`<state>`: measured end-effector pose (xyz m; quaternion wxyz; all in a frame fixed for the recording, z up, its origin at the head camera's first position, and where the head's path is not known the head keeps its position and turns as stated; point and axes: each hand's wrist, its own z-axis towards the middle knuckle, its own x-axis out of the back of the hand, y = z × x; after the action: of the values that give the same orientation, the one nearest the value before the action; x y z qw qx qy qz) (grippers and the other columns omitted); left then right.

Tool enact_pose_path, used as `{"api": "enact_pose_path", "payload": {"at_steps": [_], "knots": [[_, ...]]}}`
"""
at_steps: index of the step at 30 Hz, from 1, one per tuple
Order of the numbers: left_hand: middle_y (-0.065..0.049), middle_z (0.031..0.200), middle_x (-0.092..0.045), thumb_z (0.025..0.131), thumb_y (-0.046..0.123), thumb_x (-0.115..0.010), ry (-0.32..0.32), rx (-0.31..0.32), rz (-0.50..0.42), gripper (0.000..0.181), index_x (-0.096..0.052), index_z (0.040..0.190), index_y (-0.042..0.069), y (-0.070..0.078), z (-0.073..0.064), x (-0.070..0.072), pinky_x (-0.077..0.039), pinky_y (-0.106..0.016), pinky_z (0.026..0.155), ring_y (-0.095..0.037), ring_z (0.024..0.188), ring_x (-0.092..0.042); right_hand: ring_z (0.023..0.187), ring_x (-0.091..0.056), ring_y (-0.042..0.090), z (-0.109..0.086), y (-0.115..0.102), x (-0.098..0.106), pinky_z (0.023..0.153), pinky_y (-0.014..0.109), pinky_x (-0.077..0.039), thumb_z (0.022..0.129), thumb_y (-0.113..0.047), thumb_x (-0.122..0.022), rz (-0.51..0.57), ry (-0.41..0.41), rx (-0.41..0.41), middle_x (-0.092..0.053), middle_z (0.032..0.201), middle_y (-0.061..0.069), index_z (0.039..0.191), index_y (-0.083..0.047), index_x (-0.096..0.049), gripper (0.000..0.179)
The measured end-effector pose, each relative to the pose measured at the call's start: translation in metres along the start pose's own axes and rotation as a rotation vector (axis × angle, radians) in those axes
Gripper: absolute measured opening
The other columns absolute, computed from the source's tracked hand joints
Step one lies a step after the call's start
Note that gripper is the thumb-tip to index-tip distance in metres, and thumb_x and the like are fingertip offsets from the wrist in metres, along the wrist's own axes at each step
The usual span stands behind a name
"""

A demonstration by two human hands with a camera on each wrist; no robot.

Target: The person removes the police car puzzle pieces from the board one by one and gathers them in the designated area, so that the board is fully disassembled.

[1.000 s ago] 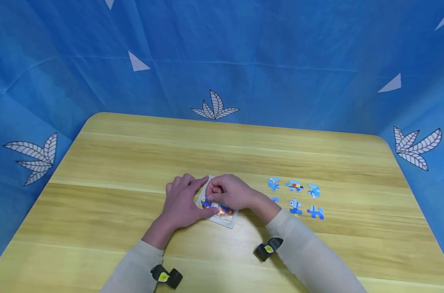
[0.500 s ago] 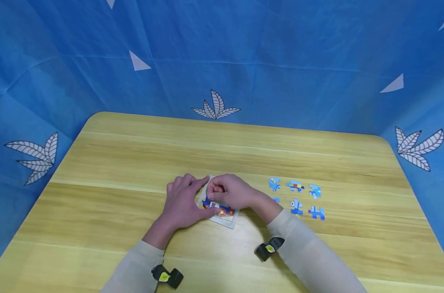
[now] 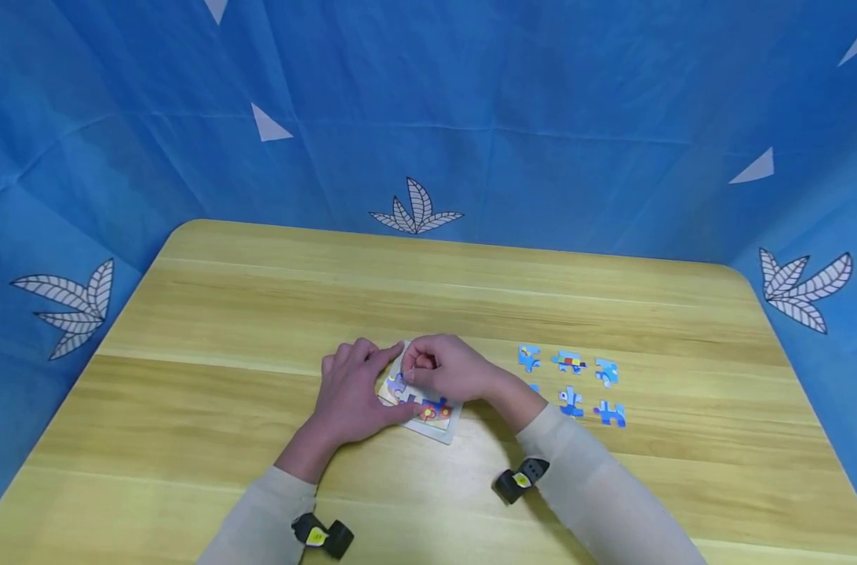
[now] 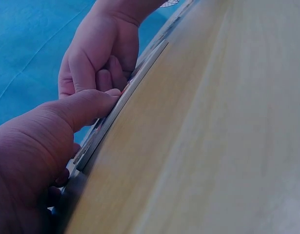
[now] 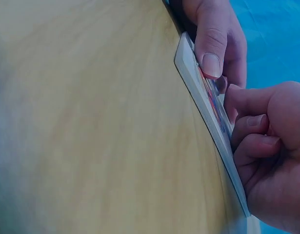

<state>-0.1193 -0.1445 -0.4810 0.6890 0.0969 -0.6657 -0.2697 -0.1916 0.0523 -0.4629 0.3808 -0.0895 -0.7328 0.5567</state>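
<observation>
A small jigsaw puzzle in a pale tray (image 3: pixel 439 431) lies mid-table, partly covered by both hands. My left hand (image 3: pixel 354 392) spreads along the tray's left side. Its thumb (image 4: pixel 93 105) presses on the puzzle near the red and yellow part (image 3: pixel 435 411), while the index fingertip reaches the far corner. My right hand (image 3: pixel 450 367) bends over the far half, with thumb and index finger together in a pinch at a lilac-blue puzzle piece (image 3: pixel 396 384). The other right fingers (image 5: pixel 252 146) are curled in. The pinched part is mostly hidden behind the fingertips.
Several loose blue puzzle pieces lie in two rows to the right, among them one with a coloured band (image 3: pixel 570 360) and one near the sleeve (image 3: pixel 610 413). The wooden table (image 3: pixel 259 290) ends at a blue cloth backdrop (image 3: pixel 471 133).
The right fingertips shift very slightly at the same spot. The puzzle surface under them looks paler and shinier than before. The left hand stays in place.
</observation>
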Motion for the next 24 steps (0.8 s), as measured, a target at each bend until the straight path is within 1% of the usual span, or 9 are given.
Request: {"api": "enact_pose_path", "payload": {"at_steps": [3, 5, 8, 11, 14, 20, 24], "knots": [[0.004, 0.101, -0.043, 0.07, 0.069, -0.078, 0.005, -0.001, -0.003, 0.092, -0.057, 0.144, 0.016, -0.0004, -0.0002, 0.0, -0.022, -0.042, 0.082, -0.021, 0.093, -0.036, 0.057, -0.04, 0.009, 0.0007, 0.0009, -0.0005, 0.066, 0.027, -0.038, 0.092, -0.006, -0.07, 0.009, 0.002, 0.023, -0.042, 0.064, -0.005, 0.093, -0.01, -0.066, 0.005], [0.004, 0.1, -0.043, 0.07, 0.067, -0.078, 0.01, -0.002, -0.012, 0.09, -0.058, 0.142, 0.017, -0.0004, -0.0004, 0.0002, -0.022, -0.043, 0.081, -0.021, 0.091, -0.036, 0.057, -0.04, 0.009, 0.0014, 0.0012, -0.0011, 0.068, 0.028, -0.04, 0.09, -0.008, -0.074, -0.009, 0.003, 0.034, -0.042, 0.064, -0.005, 0.097, -0.011, -0.067, 0.01], [0.005, 0.098, -0.043, 0.07, 0.066, -0.079, 0.014, -0.002, -0.022, 0.088, -0.06, 0.141, 0.017, -0.0008, -0.0003, -0.0002, -0.022, -0.042, 0.08, -0.021, 0.09, -0.036, 0.056, -0.04, 0.008, 0.0029, 0.0023, -0.003, 0.07, 0.028, -0.042, 0.085, -0.014, -0.08, -0.068, 0.013, 0.042, -0.042, 0.064, -0.007, 0.101, -0.013, -0.067, 0.02], [0.006, 0.097, -0.042, 0.07, 0.068, -0.079, 0.013, -0.003, -0.018, 0.09, -0.059, 0.142, 0.018, -0.0015, 0.0, -0.001, -0.022, -0.042, 0.079, -0.02, 0.09, -0.035, 0.055, -0.04, 0.006, 0.0027, 0.0018, -0.0046, 0.069, 0.028, -0.042, 0.083, -0.018, -0.083, -0.131, 0.04, 0.036, -0.043, 0.064, -0.008, 0.099, -0.015, -0.067, 0.023], [0.006, 0.097, -0.042, 0.07, 0.069, -0.077, 0.011, 0.0, -0.011, 0.091, -0.058, 0.143, 0.018, -0.002, 0.0003, -0.0017, -0.021, -0.041, 0.079, -0.02, 0.09, -0.035, 0.055, -0.041, 0.006, 0.0014, 0.0004, -0.0057, 0.068, 0.029, -0.043, 0.082, -0.019, -0.083, -0.149, 0.065, 0.037, -0.044, 0.064, -0.008, 0.096, -0.014, -0.066, 0.023], [0.005, 0.1, -0.042, 0.07, 0.07, -0.077, 0.001, 0.006, -0.004, 0.092, -0.058, 0.143, 0.018, -0.0017, 0.0004, -0.0012, -0.022, -0.042, 0.08, -0.021, 0.092, -0.035, 0.053, -0.04, 0.006, -0.0009, 0.0019, -0.0073, 0.065, 0.028, -0.043, 0.084, -0.017, -0.081, -0.106, 0.115, 0.056, -0.045, 0.063, -0.007, 0.096, -0.012, -0.065, 0.02], [0.005, 0.1, -0.043, 0.07, 0.069, -0.077, -0.002, 0.009, -0.004, 0.09, -0.059, 0.142, 0.018, -0.0014, 0.0005, -0.0008, -0.022, -0.042, 0.08, -0.021, 0.092, -0.035, 0.052, -0.04, 0.006, -0.0006, 0.0033, -0.008, 0.065, 0.028, -0.043, 0.084, -0.017, -0.081, -0.094, 0.123, 0.067, -0.045, 0.063, -0.007, 0.098, -0.012, -0.065, 0.022]]}}
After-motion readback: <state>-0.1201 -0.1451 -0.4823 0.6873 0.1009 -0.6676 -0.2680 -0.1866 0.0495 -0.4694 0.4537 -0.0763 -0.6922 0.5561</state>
